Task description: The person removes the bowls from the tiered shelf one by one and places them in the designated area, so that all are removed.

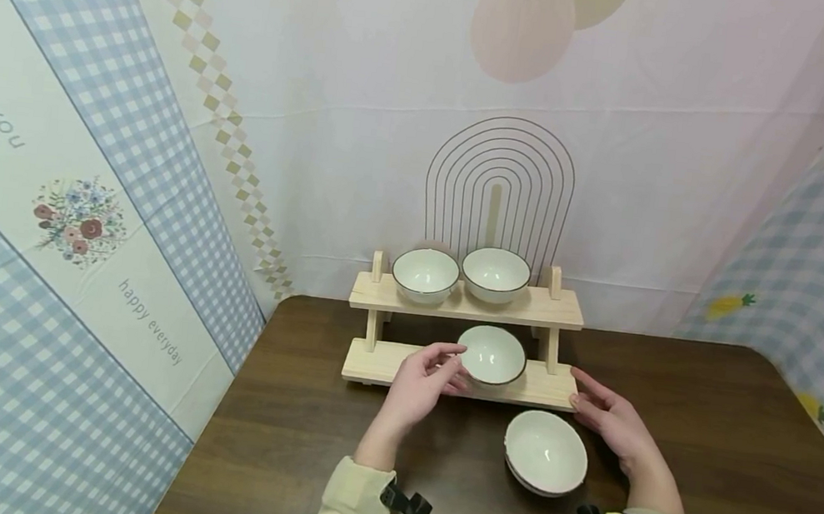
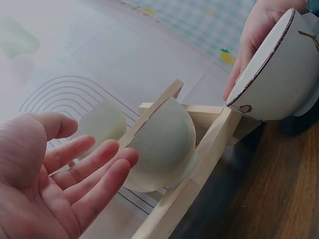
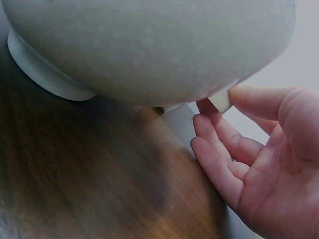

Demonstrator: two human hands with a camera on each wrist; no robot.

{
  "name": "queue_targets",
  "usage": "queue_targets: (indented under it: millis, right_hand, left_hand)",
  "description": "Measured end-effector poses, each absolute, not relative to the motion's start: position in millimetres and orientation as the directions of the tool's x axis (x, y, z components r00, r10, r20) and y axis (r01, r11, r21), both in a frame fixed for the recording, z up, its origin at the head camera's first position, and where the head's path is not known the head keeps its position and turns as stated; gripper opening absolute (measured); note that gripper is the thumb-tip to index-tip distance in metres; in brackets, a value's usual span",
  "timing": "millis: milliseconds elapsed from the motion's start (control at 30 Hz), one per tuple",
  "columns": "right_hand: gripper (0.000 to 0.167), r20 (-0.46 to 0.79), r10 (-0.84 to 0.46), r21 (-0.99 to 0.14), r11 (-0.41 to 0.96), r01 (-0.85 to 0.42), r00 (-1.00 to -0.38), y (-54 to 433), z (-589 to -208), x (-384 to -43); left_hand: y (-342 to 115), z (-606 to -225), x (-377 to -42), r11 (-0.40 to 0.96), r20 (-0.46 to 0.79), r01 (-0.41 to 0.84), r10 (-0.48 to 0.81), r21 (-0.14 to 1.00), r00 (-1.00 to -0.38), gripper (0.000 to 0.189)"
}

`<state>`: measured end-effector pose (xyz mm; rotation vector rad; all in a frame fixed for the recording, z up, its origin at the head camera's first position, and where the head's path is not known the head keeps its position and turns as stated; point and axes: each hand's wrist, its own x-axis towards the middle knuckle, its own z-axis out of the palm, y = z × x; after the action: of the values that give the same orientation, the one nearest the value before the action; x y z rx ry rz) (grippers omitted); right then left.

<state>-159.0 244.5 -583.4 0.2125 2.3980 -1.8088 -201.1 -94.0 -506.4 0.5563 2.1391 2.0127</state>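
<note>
A two-tier wooden shelf (image 1: pixel 371 362) bears white dark-rimmed bowls. One bowl (image 1: pixel 492 356) sits on its lower board, right of the middle. Beside that bowl's left side is my left hand (image 1: pixel 423 380), its fingers loosely bent with nothing between them; in the left wrist view the fingertips (image 2: pixel 130 157) overlap the bowl (image 2: pixel 164 144). My right hand (image 1: pixel 609 420) pinches the right end of the lower board between thumb and fingers; the right wrist view shows the wooden corner (image 3: pixel 220 101) there. In front of the shelf, nested bowls (image 1: pixel 545 454) stand on the table, left of my right forearm.
Two more bowls, a left one (image 1: pixel 425 276) and a right one (image 1: pixel 496 276), stand side by side on the upper board. The dark wooden table (image 1: pixel 272 443) runs up to a patterned cloth backdrop (image 1: pixel 360 176). Cloth also hangs at both sides.
</note>
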Motion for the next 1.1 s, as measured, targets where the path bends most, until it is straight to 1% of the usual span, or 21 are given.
queue_targets:
  millis: [100,267,600,767,1100]
  right_hand:
    - [0.073,-0.188,0.033,-0.944,0.27,0.19,-0.982,244.4,-583.7,-159.2]
    - [0.072,-0.184,0.033,-0.945,0.268,0.186,-0.982,244.9,-584.0,-161.5]
    - [0.072,-0.178,0.034,-0.948,0.264,0.181,-0.983,245.5,-584.6,-162.7]
    - [0.073,-0.175,0.025,-0.948,0.265,0.176,-0.984,249.2,-586.3,-168.5]
    - [0.075,-0.177,-0.001,-0.947,0.273,0.17,-0.984,256.0,-586.5,-178.2]
  left_hand:
    - [-95.0,-507.5,-202.2,0.005,0.139,0.15,0.336,0.989,-0.932,0.032]
    - [-95.3,-508.3,-204.2,0.009,0.134,0.143,0.302,0.99,-0.944,0.033]
    - [-95.5,-515.8,-210.7,0.066,0.101,0.124,0.277,0.99,-0.956,0.034]
    - [-92.0,-517.9,-216.9,0.1,0.113,0.146,0.282,0.984,-0.953,0.036]
    - [-83.5,-522.2,-227.4,0.21,0.126,0.186,0.272,0.96,-0.954,0.043]
